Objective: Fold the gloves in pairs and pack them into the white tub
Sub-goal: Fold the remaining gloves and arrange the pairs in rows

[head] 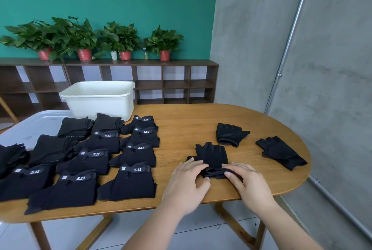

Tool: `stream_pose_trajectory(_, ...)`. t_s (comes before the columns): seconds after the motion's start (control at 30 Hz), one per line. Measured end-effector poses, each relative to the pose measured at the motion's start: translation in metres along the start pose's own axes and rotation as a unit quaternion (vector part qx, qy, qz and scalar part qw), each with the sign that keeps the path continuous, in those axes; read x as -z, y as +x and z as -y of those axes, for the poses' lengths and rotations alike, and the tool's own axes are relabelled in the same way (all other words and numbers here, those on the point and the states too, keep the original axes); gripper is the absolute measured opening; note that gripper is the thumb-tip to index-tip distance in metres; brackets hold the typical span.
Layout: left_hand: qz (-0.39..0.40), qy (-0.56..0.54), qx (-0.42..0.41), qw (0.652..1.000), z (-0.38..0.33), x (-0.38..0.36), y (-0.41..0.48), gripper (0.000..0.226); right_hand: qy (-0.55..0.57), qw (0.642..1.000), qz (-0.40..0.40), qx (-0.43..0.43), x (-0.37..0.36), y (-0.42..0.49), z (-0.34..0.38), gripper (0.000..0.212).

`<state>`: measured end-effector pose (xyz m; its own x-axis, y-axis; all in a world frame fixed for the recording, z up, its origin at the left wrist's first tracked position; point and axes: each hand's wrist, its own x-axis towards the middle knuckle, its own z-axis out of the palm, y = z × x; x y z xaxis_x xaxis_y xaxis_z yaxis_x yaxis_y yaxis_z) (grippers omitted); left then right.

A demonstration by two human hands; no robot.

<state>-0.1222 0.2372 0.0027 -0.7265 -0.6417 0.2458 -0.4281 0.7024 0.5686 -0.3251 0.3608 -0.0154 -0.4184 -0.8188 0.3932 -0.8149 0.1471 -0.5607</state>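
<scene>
both hands are down near the front edge of the wooden table (201,121), working on one black fingerless glove (212,154) that lies flat with its finger stubs pointing away from the person. the left hand (188,182) has its fingers curled over the left side of the cuff with the thumb tucked against the near edge, pinching the fabric. the right hand (248,184) pinches the cuff from the right, fingertips on top and thumb at the near edge, so the two hands almost meet over it. whether another glove lies underneath cannot be told. a loose glove (229,134) lies just beyond on the right, and a far-right glove (280,152) lies near the table's rounded end, apart from it. the white tub (100,99) stands at the far left part of the table, its inside mostly hidden by its near wall. just in front of it lie rows of folded glove pairs (136,181), many showing a strap marked 5.11, some resting on a pale tray (30,127). behind, a dark shelf unit (141,80) carries potted plants (163,42) against a green wall
</scene>
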Motion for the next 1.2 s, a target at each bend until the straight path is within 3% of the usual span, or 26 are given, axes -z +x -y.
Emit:
stream_pose_trajectory(0.17,-0.021,0.003,-0.019,1.000,0.002,0.001,-0.002,0.062,0.043,0.999,0.016,-0.025,0.008,-0.003,0.005,0.024)
stream_pose_trajectory(0.37,-0.060,0.006,-0.007,0.998,0.002,-0.002,-0.003,0.043,0.047,0.997,0.043,-0.038,0.012,-0.009,0.008,0.032)
stream_pose_trajectory(0.53,-0.075,-0.003,0.001,0.997,0.007,-0.006,0.000,0.034,0.007,0.997,0.072,-0.017,0.014,-0.010,0.014,0.076)
stream_pose_trajectory(0.6,-0.082,-0.015,0.004,0.997,0.007,-0.005,0.000,0.032,-0.016,0.998,0.062,-0.026,0.012,-0.008,0.014,0.067)
stream_pose_trajectory(0.67,-0.083,-0.031,0.013,0.996,0.006,-0.003,-0.001,0.031,-0.026,0.999,0.040,-0.020,0.009,-0.005,0.013,0.044)
stream_pose_trajectory(0.8,-0.080,-0.064,0.044,0.994,0.006,-0.002,-0.001,0.038,0.030,0.997,-0.007,-0.070,0.008,-0.002,0.015,0.011)
stream_pose_trajectory(1.0,-0.092,-0.082,0.066,0.990,0.005,-0.003,-0.001,0.034,0.082,0.989,-0.018,-0.121,0.010,-0.002,0.020,0.006)
stream_pose_trajectory(1.2,-0.106,-0.079,0.097,0.987,0.007,-0.006,0.001,0.024,0.107,0.986,-0.013,-0.131,0.007,0.001,0.021,0.014)
